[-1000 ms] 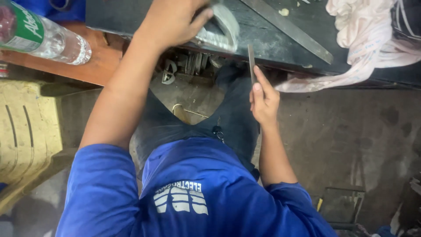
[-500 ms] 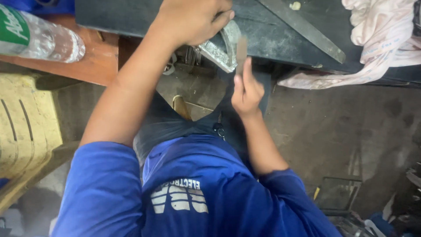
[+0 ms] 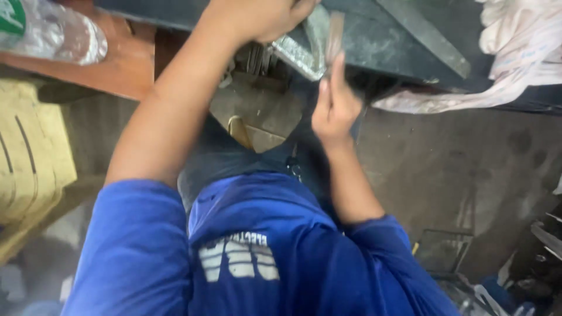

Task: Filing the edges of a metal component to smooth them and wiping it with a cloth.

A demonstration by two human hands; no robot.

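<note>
The left hand [image 3: 257,17] clamps a silvery metal piece [image 3: 301,47] at the edge of the dark table [image 3: 374,41]. The right hand [image 3: 333,108] grips a thin flat strip [image 3: 335,35] upright beside it.

A clear plastic bottle [image 3: 55,35] with green label lies top left.

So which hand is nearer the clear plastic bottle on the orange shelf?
Left. The left hand is up on the grey metal piece, on the side of the plastic bottle. The right hand is further from it, holding a thin flat tool.
</note>
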